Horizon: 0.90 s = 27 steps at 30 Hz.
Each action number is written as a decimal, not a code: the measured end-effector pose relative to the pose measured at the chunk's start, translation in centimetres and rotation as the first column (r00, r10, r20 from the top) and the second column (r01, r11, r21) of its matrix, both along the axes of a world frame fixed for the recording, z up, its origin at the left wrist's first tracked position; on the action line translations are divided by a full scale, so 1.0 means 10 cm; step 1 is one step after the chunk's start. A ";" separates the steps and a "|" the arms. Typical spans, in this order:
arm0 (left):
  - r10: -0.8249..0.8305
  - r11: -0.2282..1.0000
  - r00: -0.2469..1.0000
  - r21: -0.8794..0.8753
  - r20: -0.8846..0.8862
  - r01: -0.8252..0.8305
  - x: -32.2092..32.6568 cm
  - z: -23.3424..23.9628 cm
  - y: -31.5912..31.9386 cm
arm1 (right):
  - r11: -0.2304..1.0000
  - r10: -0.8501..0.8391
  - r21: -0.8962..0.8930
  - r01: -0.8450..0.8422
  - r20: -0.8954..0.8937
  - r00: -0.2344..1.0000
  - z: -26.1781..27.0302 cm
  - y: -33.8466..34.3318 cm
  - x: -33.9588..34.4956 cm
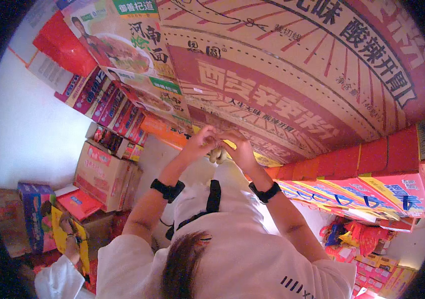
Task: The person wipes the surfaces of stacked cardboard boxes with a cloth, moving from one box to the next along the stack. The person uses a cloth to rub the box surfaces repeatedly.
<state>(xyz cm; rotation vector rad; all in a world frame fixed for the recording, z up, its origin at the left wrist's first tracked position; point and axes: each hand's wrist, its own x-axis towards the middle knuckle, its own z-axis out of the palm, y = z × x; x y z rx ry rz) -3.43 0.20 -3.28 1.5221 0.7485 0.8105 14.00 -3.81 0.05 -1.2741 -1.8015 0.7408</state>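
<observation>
Both my hands are raised close together in front of my body, near a tall stack of cardboard cartons (257,86). My left hand (200,142) has its fingers curled, with the fingertips close to those of the other hand. My right hand (238,146) is bent inward with its fingers pointing down. Whether something small is between the fingertips cannot be made out. Just below the hands, the tips of my beige shoes (218,155) show. A black band is on each wrist.
Stacked noodle boxes (122,45) stand at upper left, a brown carton (100,175) below them. Red and yellow gift boxes (384,190) line the right side. At lower left, another person's hand (71,244) is at a yellow board (60,231). Red bags (366,235) lie lower right.
</observation>
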 end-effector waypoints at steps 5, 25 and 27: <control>-0.004 0.997 0.971 -0.075 0.237 0.022 0.05 0.01 -0.03 | 0.994 0.027 0.102 -0.033 0.067 0.997 0.03 0.04 0.00; 0.194 0.979 0.962 0.100 -0.194 -0.177 -0.04 -0.65 -0.23 | 0.995 -0.099 -0.018 0.098 -0.144 0.985 0.04 -0.05 0.06; 0.249 0.962 0.937 0.176 -0.245 -0.210 -0.06 -0.68 -0.23 | 0.994 -0.109 -0.010 0.108 -0.148 0.983 0.01 -0.05 0.08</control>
